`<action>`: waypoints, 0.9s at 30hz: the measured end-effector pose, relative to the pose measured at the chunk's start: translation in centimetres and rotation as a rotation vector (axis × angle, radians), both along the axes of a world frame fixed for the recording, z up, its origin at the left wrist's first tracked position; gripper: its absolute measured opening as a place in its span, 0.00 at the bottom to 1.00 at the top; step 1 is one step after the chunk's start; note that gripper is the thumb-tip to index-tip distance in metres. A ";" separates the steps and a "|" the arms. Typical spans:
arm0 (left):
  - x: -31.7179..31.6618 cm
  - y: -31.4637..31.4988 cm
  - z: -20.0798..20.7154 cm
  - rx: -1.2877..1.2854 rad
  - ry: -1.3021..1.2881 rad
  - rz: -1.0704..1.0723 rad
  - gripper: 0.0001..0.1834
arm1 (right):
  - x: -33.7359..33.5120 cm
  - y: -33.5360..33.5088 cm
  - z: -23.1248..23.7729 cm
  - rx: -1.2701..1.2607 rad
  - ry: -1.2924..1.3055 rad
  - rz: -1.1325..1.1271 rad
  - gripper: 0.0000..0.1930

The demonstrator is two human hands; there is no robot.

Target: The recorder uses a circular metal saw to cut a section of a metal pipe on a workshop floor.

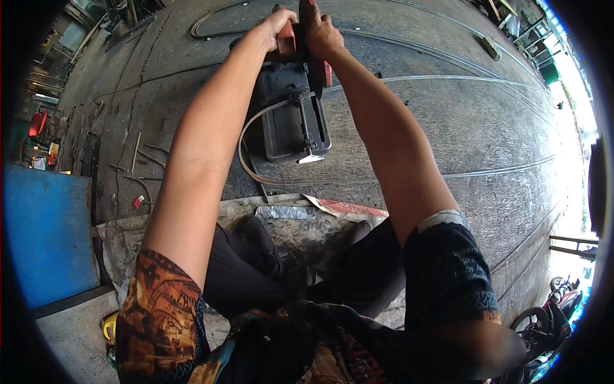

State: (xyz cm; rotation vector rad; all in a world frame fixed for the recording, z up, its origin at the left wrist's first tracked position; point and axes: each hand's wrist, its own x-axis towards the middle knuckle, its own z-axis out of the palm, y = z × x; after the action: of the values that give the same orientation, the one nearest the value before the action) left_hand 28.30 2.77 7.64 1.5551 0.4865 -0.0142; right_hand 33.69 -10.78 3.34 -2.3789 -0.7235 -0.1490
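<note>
A cut-off saw with a dark metal base stands on the floor beyond my feet. Both my arms stretch out to its upper part. My left hand is closed around its red and black handle or motor housing; the exact part is partly hidden by the fingers. On the right side, my right hand has bent fingers against a reddish-brown round guard or disc. A clamp screw runs along the base, with a pale plate at its near end. Beside it curves a thin metal rod, which loops to the clamp.
Long thin rods lie across the floor to the right. A blue panel stands at the left, near bent rod pieces. Worn sheeting lies by my feet. A motorcycle is at lower right.
</note>
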 end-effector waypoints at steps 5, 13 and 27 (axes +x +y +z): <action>-2.1 1.3 -1.1 0.008 0.098 0.010 0.15 | -4.3 0.2 2.7 0.038 0.050 0.041 0.39; -1.7 -1.8 -0.8 -0.036 0.047 0.007 0.15 | -0.6 -0.2 -0.6 0.053 0.059 -0.027 0.40; -1.7 1.7 -4.5 -0.243 0.062 0.013 0.08 | -4.4 1.0 -0.8 0.357 0.019 0.037 0.36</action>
State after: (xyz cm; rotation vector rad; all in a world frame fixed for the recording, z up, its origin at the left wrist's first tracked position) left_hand 26.61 4.46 3.14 1.3163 0.5233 -0.1081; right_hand 29.25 -9.74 2.50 -2.0239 -0.6696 -0.2204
